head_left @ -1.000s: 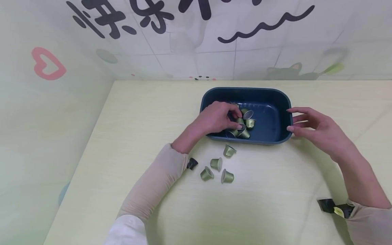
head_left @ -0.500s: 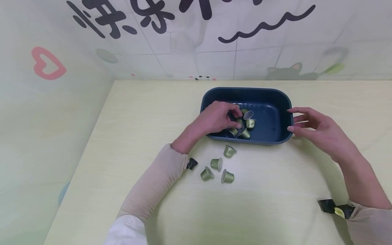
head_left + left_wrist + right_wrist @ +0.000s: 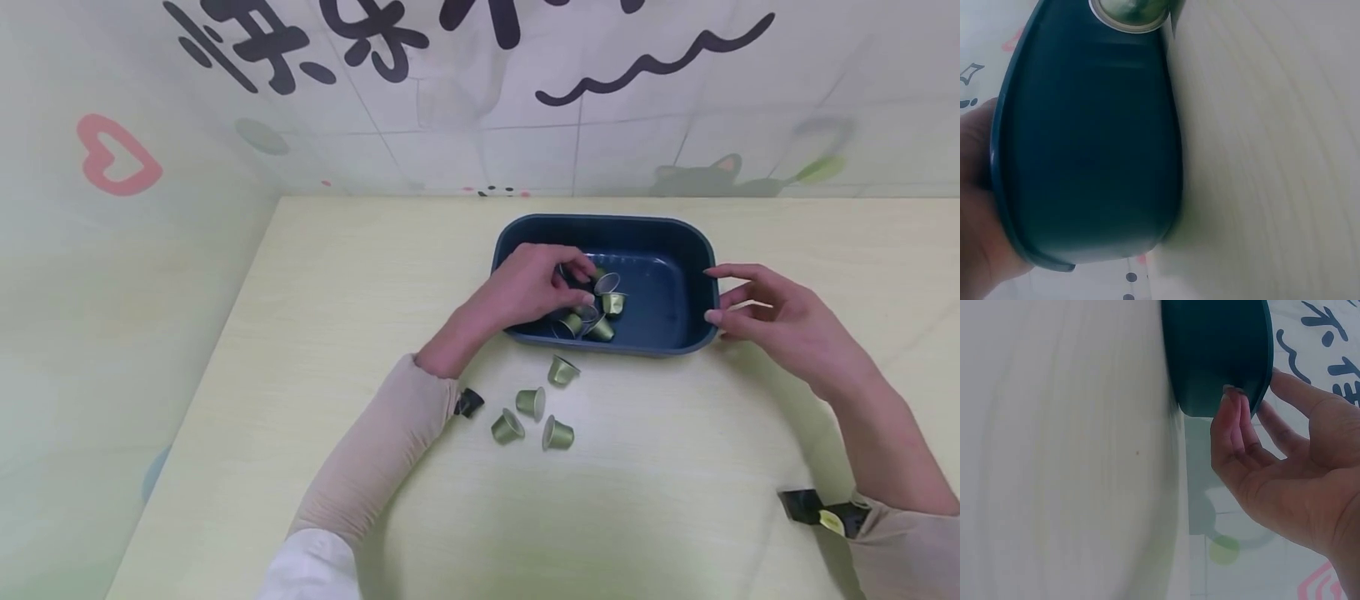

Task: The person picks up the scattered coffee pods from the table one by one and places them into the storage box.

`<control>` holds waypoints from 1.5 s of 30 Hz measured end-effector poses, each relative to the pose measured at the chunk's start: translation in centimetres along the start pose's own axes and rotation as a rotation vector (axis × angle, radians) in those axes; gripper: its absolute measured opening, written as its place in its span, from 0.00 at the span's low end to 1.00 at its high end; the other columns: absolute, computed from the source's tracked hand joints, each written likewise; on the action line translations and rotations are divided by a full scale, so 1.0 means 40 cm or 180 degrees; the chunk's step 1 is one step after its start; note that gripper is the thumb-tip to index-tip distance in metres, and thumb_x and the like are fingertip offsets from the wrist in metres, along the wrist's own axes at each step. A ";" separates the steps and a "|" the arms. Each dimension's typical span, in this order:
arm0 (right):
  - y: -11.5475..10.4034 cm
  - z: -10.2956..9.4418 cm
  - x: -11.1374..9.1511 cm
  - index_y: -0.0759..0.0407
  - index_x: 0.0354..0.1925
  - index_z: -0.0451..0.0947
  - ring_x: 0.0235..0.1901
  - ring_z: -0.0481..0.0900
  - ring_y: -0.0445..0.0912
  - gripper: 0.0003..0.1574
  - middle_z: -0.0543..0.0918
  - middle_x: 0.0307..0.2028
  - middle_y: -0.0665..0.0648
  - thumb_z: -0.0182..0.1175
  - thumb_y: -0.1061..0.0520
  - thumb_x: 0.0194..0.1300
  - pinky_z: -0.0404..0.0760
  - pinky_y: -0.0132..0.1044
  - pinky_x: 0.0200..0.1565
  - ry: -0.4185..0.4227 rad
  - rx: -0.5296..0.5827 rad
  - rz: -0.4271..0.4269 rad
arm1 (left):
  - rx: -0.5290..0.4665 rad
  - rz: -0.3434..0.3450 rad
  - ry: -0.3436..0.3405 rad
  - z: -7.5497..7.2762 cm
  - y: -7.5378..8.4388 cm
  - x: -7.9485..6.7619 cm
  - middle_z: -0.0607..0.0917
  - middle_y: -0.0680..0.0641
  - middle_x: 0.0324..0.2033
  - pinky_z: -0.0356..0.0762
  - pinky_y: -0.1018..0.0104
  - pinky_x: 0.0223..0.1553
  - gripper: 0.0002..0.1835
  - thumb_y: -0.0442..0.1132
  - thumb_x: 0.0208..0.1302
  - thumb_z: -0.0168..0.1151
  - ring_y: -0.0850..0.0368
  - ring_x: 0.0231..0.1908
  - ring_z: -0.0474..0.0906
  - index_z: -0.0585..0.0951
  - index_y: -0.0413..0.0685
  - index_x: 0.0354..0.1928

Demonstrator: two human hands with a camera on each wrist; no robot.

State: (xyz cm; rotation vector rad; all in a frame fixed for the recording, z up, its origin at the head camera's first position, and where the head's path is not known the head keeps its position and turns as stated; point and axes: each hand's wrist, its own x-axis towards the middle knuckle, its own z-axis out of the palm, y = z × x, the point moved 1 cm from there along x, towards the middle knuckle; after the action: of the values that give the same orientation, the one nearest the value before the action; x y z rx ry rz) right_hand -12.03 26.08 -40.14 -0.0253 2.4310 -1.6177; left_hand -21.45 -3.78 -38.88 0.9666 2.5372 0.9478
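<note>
My left hand (image 3: 528,283) reaches over the near-left side of a dark blue bin (image 3: 660,343), thumb and forefinger bent down among green-gold coffee capsules (image 3: 612,303). Whether a capsule sits between those fingertips I cannot tell. Only part of that hand (image 3: 979,212) shows in the left wrist view, beside the bin's rim. My right hand (image 3: 780,312) touches the bin's right end with its fingertips and thumb tip, the fingers mostly extended. From the right wrist view, this hand (image 3: 1291,456) is at the bin's end wall (image 3: 1222,356).
Several loose capsules (image 3: 557,432) lie on the pale table (image 3: 675,500) in front of the bin, near the left forearm. A wall with printed lettering (image 3: 480,108) rises right behind the table's back edge. Black straps (image 3: 825,512) are on the wrists.
My left thumb has shifted slightly up, and a capsule that showed between its tip and the forefinger is now hidden. The bin, the right hand and the table capsules stay nearly still.
</note>
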 end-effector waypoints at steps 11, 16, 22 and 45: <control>-0.006 -0.001 0.002 0.49 0.68 0.66 0.29 0.83 0.47 0.31 0.84 0.30 0.53 0.61 0.59 0.71 0.81 0.29 0.38 -0.0017 -0.0105 0.0080 | 0.0020 0.0119 -0.0104 -0.016 0.057 -0.033 0.85 0.56 0.40 0.76 0.77 0.38 0.17 0.44 0.65 0.68 0.69 0.35 0.79 0.84 0.47 0.53; -0.007 0.002 0.003 0.50 0.68 0.67 0.31 0.85 0.45 0.31 0.84 0.31 0.49 0.61 0.60 0.71 0.82 0.30 0.38 -0.0016 -0.0029 0.0070 | 0.0040 0.0235 -0.0063 -0.021 0.064 -0.044 0.86 0.56 0.39 0.76 0.77 0.38 0.16 0.45 0.66 0.68 0.70 0.34 0.79 0.84 0.47 0.52; -0.009 0.007 0.004 0.50 0.68 0.66 0.29 0.86 0.48 0.30 0.83 0.31 0.51 0.60 0.61 0.71 0.85 0.34 0.37 -0.0017 0.0120 0.0069 | -0.0023 0.0364 0.0032 -0.023 0.061 -0.058 0.85 0.57 0.38 0.76 0.76 0.37 0.15 0.44 0.65 0.69 0.70 0.32 0.78 0.85 0.47 0.51; -0.009 0.007 0.000 0.51 0.69 0.64 0.29 0.87 0.51 0.31 0.81 0.32 0.54 0.60 0.62 0.71 0.86 0.39 0.38 -0.0105 0.0302 0.0102 | -0.0528 0.0400 -0.0051 -0.034 0.074 -0.198 0.85 0.59 0.32 0.80 0.72 0.34 0.14 0.41 0.63 0.71 0.69 0.28 0.79 0.85 0.46 0.50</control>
State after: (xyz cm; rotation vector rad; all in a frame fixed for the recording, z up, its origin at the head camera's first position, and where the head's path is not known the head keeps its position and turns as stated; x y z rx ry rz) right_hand -12.00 25.67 -39.91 0.0024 2.3158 -1.7026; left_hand -14.72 -8.07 -35.80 1.0881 2.3632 1.1603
